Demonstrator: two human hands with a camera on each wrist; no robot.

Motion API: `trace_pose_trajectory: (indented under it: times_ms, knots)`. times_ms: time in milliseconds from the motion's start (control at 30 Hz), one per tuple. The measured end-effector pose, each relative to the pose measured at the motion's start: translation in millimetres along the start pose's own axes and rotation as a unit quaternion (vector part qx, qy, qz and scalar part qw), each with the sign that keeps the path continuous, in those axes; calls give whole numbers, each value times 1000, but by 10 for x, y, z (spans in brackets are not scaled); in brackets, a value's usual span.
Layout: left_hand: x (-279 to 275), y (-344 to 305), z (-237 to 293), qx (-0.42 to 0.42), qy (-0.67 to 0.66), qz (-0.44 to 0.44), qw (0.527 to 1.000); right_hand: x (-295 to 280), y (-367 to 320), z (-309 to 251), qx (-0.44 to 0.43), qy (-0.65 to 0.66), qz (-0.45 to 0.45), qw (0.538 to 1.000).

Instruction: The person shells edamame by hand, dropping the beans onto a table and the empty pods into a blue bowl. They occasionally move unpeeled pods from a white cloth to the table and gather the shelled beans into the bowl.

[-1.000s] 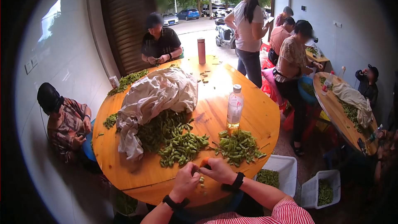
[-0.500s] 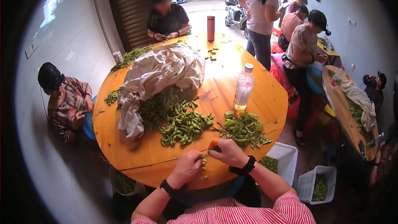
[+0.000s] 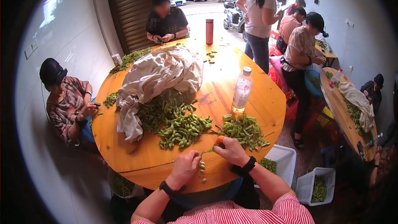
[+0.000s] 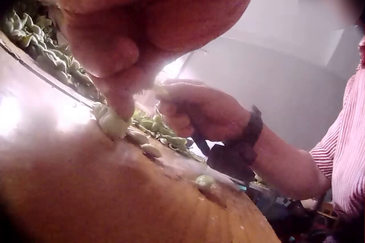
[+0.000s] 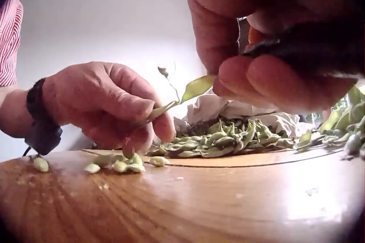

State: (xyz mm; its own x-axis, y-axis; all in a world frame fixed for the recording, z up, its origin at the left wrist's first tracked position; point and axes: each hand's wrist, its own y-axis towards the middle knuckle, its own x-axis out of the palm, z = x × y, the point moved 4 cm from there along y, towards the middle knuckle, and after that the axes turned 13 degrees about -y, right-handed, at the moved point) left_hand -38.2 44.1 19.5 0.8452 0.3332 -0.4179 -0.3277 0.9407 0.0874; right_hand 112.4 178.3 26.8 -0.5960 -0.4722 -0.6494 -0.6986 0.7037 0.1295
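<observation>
In the right wrist view, my left hand (image 5: 102, 103) pinches the stem end of a flat green pod (image 5: 197, 88) between thumb and fingers. My right hand (image 5: 268, 43) pinches the pod's other end and holds a dark tool (image 5: 313, 49) against the palm, with an orange part by the fingers. Several shelled beans (image 5: 120, 165) lie on the wooden table (image 5: 188, 197) below my left hand. Seen from the left wrist, my left fingers hover close above the tabletop by a pale bean (image 4: 111, 122), and my right hand (image 4: 205, 111) is beyond them.
A pod pile (image 3: 182, 128) and crumpled cloth (image 3: 161, 70) lie ahead on the left; another pile (image 3: 244, 132) is at the right, beside a bottle (image 3: 242, 90). A pink flask (image 3: 209, 31) stands farther back. White baskets (image 3: 304, 188) sit below right; people surround the tables.
My hands have moved apart, with a pod now visible between them. The head view has shifted. The seated person at the left has brought their hands nearer the table edge.
</observation>
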Motion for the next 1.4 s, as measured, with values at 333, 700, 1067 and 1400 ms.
trace_pose_trajectory:
  times_ms: [333, 700, 1067, 1400]
  knots:
    - [-78, 112, -238, -116, -276, 60, 952, -8, -43, 33, 2, -38, 93, 995]
    - [58, 9, -205, -178, -431, -3, 884, 221, -197, -318, -25, -6, 37, 999]
    - [61, -28, -104, -69, -284, 12, 956, 265, -147, -283, -39, -68, -14, 997]
    - [70, -61, 143, 185, 37, 62, 980, 403, -210, -282, -66, -166, -3, 984]
